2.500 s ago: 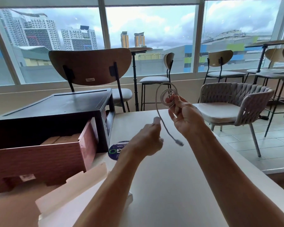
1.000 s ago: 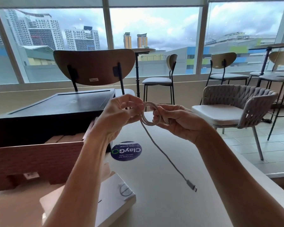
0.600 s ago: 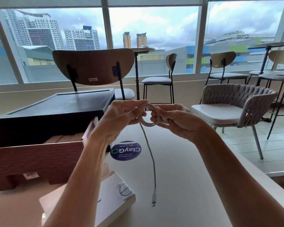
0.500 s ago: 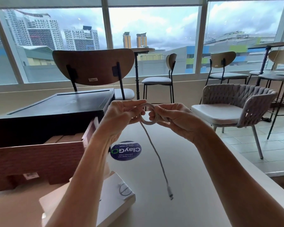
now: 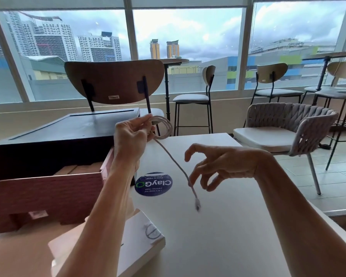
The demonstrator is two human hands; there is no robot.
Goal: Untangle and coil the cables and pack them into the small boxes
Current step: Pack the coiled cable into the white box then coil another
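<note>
Pinching coiled cable (image 5: 169,127): left hand (image 5: 131,136), raised above bench (image 5: 228,236). Tail hangs toward bench. Right hand (image 5: 222,162) released, fingers loosely curled beside tail. Small white box (image 5: 146,244) nearby.

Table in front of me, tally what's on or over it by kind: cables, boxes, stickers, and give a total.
Cables: 1, the white cable held by the left hand
Boxes: 3, the black flat-topped box, the reddish-brown open cardboard box, the small white box
Stickers: 1, the round blue sticker
Total: 5
</note>
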